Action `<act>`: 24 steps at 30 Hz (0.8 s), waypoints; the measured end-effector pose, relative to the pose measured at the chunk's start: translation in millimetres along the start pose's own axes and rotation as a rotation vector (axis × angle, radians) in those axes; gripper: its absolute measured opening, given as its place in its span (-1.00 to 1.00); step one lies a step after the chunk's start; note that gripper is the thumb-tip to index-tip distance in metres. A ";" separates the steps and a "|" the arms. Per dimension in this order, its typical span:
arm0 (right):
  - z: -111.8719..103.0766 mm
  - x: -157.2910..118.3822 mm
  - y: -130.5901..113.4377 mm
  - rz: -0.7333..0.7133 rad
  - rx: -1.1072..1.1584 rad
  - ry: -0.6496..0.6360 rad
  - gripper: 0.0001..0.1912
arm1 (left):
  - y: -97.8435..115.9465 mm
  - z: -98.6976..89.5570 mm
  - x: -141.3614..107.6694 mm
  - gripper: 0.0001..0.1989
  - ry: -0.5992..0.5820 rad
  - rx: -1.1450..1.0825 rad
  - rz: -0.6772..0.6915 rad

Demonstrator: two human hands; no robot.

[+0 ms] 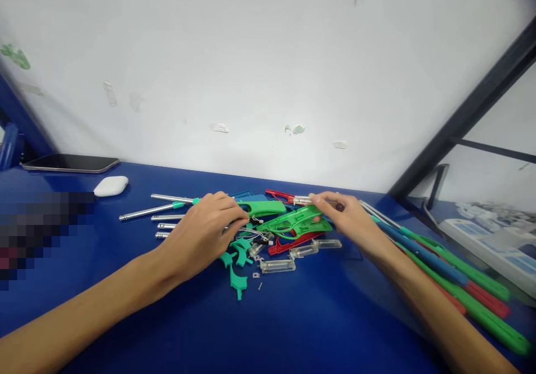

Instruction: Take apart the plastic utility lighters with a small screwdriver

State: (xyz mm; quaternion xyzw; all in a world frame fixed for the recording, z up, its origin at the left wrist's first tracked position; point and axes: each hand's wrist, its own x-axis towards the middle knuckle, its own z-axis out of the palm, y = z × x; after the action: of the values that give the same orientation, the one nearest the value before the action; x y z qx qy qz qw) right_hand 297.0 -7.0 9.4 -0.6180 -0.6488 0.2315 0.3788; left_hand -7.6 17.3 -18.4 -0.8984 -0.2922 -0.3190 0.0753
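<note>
My left hand [209, 223] is closed over the left side of a pile of lighter parts. Its thumb and fingertips pinch together beside a green handle shell [268, 207]; what they hold is hidden. My right hand [349, 217] grips a clear fuel tank [302, 200] by its right end, above green handle halves [293, 221]. Red handle shells [288, 244] lie beneath these. Teal triggers [238, 280] and thin wires are scattered by my left hand. More clear tanks [277, 265] lie in front, with a small metal pin [260, 286].
Several metal lighter tubes [151, 212] point left on the blue table [176, 329]. Long lighters [444, 273] in green, blue and red lie at the right, beside a white tray [481, 245]. A phone [71, 163] and white earbud case [111, 186] are at the back left.
</note>
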 end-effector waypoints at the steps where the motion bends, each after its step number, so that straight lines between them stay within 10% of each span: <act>1: -0.1 0.8 1.4 -0.001 -0.021 -0.024 -0.44 | 0.7 0.3 -0.1 -0.75 -0.014 -0.001 0.000; 11: 1.2 1.8 5.7 -0.038 -0.217 -0.147 -0.51 | 5.3 1.2 -2.0 -0.67 -0.102 -0.048 0.026; 24: -30.0 5.8 5.4 0.016 -0.605 0.103 -0.51 | 22.9 0.5 -6.0 -0.74 -0.147 -0.174 0.030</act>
State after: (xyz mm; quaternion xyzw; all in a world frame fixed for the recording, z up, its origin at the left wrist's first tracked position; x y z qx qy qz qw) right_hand 324.1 -5.7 24.6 -0.7189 -0.6633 -0.0010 0.2081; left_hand 2.0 -4.1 -21.4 -0.9268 -0.2549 -0.2751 -0.0201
